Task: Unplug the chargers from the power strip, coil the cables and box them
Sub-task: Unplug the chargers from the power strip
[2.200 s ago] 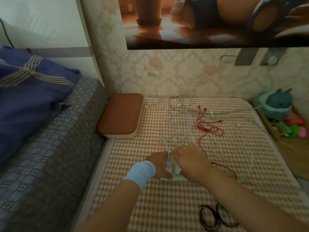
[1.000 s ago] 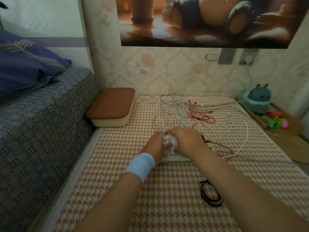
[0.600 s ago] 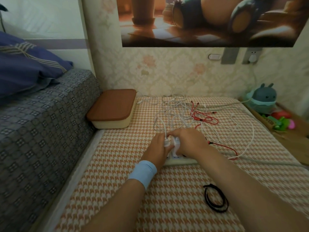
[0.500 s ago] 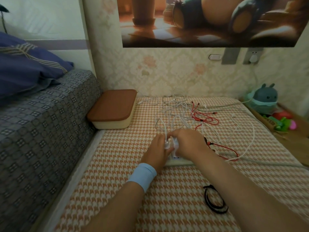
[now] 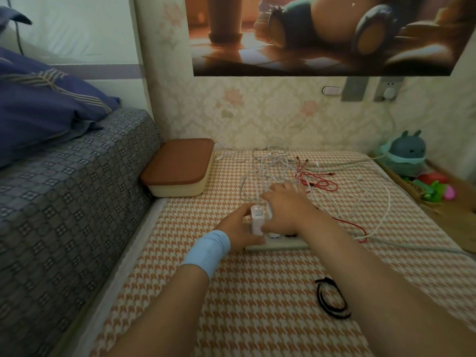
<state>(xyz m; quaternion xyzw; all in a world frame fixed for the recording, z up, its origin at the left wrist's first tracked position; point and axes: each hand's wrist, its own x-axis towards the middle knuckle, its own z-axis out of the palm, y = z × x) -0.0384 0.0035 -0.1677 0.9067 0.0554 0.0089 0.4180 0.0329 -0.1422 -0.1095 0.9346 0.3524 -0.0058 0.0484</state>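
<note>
A white power strip (image 5: pixel 279 244) lies on the houndstooth mat. On its left end stands a tall white charger (image 5: pixel 257 219). My left hand (image 5: pixel 238 229), with a blue wristband, grips this charger from the left, thumb low by the strip. My right hand (image 5: pixel 286 210) curls over a second white charger (image 5: pixel 269 212) beside it, mostly hidden under the fingers. Tangled white cables (image 5: pixel 270 168) and a red cable (image 5: pixel 318 181) spread behind the hands. The cream box (image 5: pixel 177 193) with a brown lid sits closed at the back left.
A coiled black cable (image 5: pixel 332 300) lies near my right forearm. The strip's grey lead (image 5: pixel 412 247) runs off to the right. A grey patterned mattress edge (image 5: pixel 77 202) rises on the left. Toys (image 5: pixel 407 153) crowd the wooden ledge at the right.
The tall white charger now shows plainly between my hands. My right hand has shifted slightly back and right over the neighbouring charger. My left hand stays at the strip's left end.
</note>
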